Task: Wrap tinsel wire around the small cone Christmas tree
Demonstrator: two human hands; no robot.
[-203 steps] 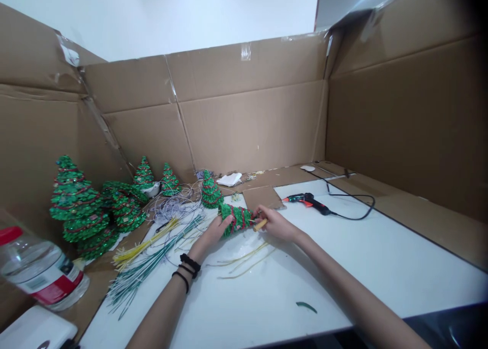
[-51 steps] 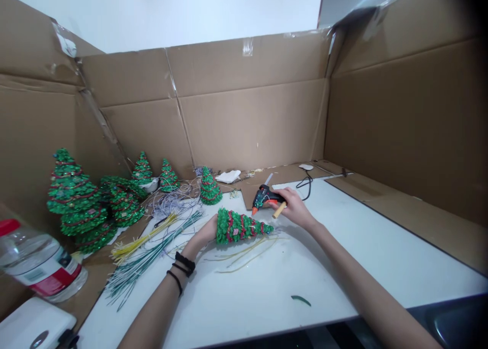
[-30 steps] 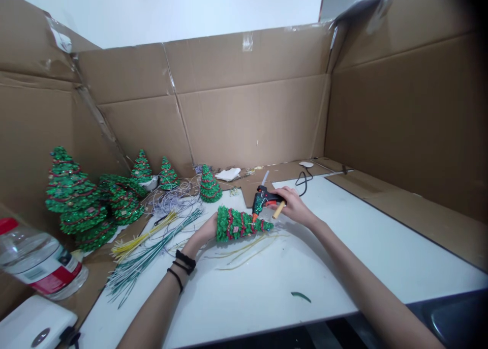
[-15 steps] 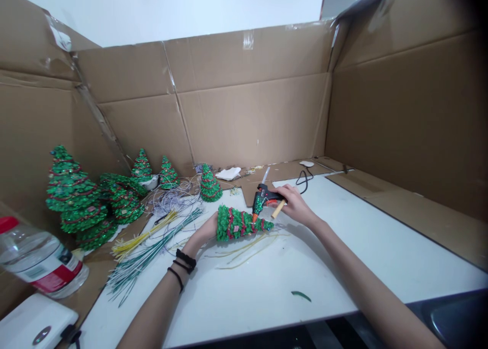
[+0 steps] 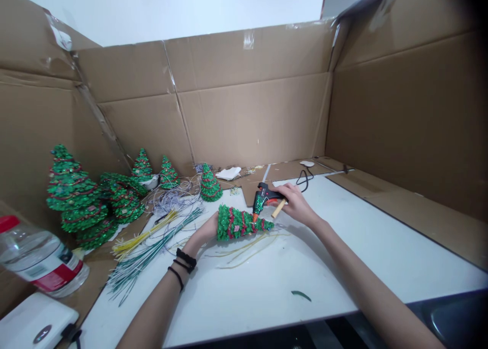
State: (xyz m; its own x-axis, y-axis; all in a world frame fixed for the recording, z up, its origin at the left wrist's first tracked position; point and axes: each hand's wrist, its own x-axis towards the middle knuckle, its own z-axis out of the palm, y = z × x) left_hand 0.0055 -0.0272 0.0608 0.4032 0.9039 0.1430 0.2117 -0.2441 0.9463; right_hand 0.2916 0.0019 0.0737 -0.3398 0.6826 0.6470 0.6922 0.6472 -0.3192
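Note:
A small green Christmas tree (image 5: 238, 224) with red garland lies on its side, its tip to the right. My left hand (image 5: 209, 228) grips it at the base, the fingers partly hidden behind it. My right hand (image 5: 295, 202) is closed round the handle of a black glue gun (image 5: 262, 197), whose orange nozzle points down at the tree's upper half. A clear glue stick (image 5: 266, 173) juts from the back of the gun. A short tan stick (image 5: 279, 208) also sits at my right hand's fingers. Thin yellow strands (image 5: 244, 257) lie beneath the tree.
Several finished-looking trees (image 5: 74, 191) stand at the left, with one tree (image 5: 209, 183) nearer the middle. Bundles of yellow wire (image 5: 145, 234) and green wire (image 5: 152, 260) lie beside my left arm. A water bottle (image 5: 41, 262) stands far left. Cardboard walls (image 5: 251, 115) enclose the table.

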